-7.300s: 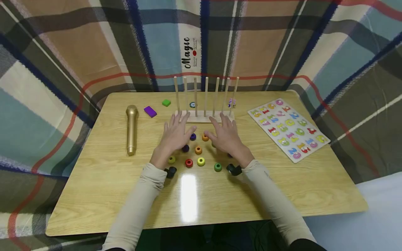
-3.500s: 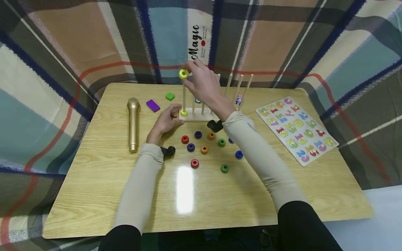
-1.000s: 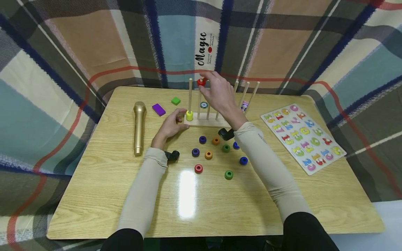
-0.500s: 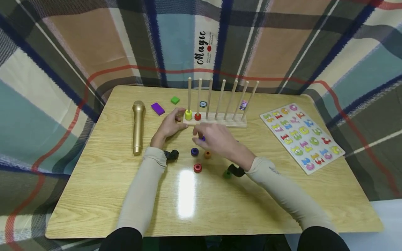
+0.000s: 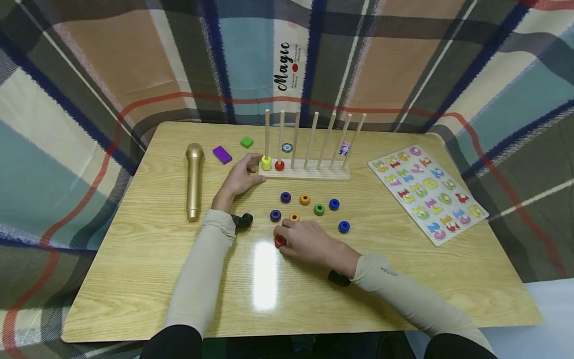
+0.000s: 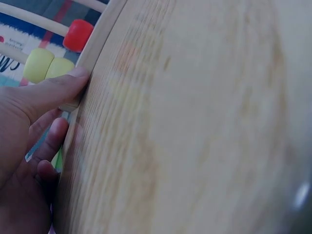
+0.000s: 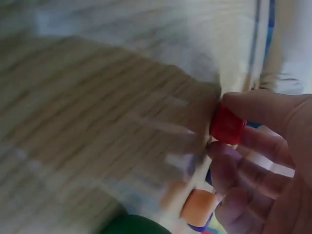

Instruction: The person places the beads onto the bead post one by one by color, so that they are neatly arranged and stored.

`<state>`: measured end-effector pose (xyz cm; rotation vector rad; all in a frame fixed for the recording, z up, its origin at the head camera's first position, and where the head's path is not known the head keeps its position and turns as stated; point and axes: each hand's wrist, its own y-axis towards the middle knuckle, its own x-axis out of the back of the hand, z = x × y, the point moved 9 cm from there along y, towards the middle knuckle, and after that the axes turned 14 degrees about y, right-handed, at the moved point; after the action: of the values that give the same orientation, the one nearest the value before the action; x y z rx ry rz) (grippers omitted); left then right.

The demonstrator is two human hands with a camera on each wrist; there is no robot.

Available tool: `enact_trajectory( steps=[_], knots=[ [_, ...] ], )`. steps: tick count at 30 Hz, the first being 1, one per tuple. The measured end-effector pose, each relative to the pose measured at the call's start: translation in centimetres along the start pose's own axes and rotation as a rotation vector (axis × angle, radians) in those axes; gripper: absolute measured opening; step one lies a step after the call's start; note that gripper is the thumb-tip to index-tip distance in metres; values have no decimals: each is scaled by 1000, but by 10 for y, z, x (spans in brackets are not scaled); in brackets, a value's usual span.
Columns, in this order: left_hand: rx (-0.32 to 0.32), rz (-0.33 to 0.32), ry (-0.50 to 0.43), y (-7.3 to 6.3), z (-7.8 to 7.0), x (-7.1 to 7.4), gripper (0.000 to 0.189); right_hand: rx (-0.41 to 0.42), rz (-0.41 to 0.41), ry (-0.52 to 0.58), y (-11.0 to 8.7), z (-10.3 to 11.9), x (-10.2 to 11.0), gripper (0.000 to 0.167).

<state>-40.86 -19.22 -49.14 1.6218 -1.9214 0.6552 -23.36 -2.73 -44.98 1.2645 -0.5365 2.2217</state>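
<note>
My right hand (image 5: 309, 242) pinches a red bead (image 5: 280, 241) low at the tabletop; the right wrist view shows this red bead (image 7: 228, 126) between thumb and fingers. My left hand (image 5: 239, 180) grips the left end of a wooden peg rack (image 5: 309, 173), its thumb (image 6: 63, 90) on the base's edge. Two yellow beads (image 5: 266, 163) are stacked on the leftmost peg. Another red bead (image 5: 280, 165) sits at the bottom of the second peg. The other pegs are bare. Near my right hand, an orange bead (image 5: 294, 217) is partly hidden by the fingers.
Purple (image 5: 285, 197), blue (image 5: 334, 204), green (image 5: 319, 209) and orange (image 5: 305, 199) beads lie before the rack. A gold microphone (image 5: 194, 182), purple block (image 5: 222, 154) and green block (image 5: 247, 142) lie left. A number board (image 5: 428, 194) lies right; a plaid cloth (image 5: 367, 60) hangs behind.
Two yellow beads, then a red bead, went onto the first and second pegs. My right hand has come down from the rack to the second red bead. My left hand stays at the rack's end.
</note>
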Motion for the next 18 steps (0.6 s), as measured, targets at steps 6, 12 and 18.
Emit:
enact_trajectory(
  steps=[6,12,18],
  knots=[
    [-13,5,10,-1,0,-1,71,34,-176,78,7,-1,46,29],
    [-27,3,5,-2,-5,1,72,-18,-476,135,29,-18,145,33],
    [-20,6,12,-3,-4,0,70,-11,-715,132,54,-28,215,30]
  ],
)
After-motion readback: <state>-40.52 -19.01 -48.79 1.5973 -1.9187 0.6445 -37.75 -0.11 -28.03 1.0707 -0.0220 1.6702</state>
